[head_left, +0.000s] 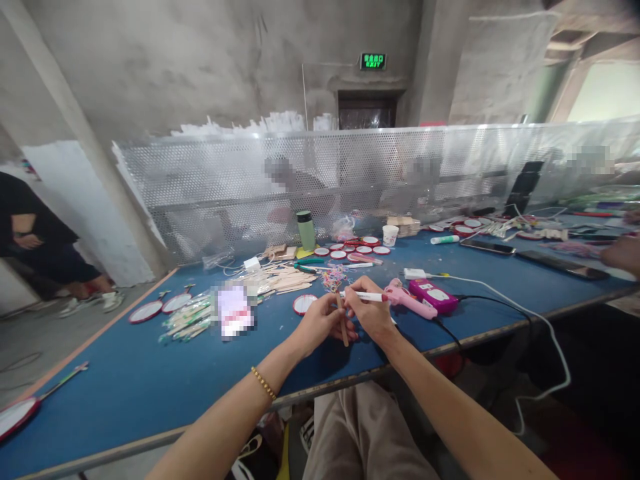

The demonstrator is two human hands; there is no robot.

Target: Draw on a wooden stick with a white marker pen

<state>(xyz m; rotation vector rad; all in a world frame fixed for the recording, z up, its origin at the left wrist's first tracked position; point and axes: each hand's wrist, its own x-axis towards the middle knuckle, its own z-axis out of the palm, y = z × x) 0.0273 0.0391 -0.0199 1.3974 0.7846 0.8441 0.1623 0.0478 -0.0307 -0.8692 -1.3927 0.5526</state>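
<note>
My left hand is closed around a flat wooden craft stick, which slants up and away from the table's front edge. In my right hand is a white marker pen with a red end, gripped like a writing tool. Its left end is close to the upper part of the stick; whether it touches I cannot tell. Just left of my hands lies a round white disc with a red rim. Thin multicoloured strands are heaped beyond my fingers. A pink glue gun rests to the right.
A purple box with cables sits right of the glue gun. Loose wooden sticks, a green bottle, a paper cup and several red-rimmed discs stand farther back. A perforated metal screen borders the blue table. Phones lie at right.
</note>
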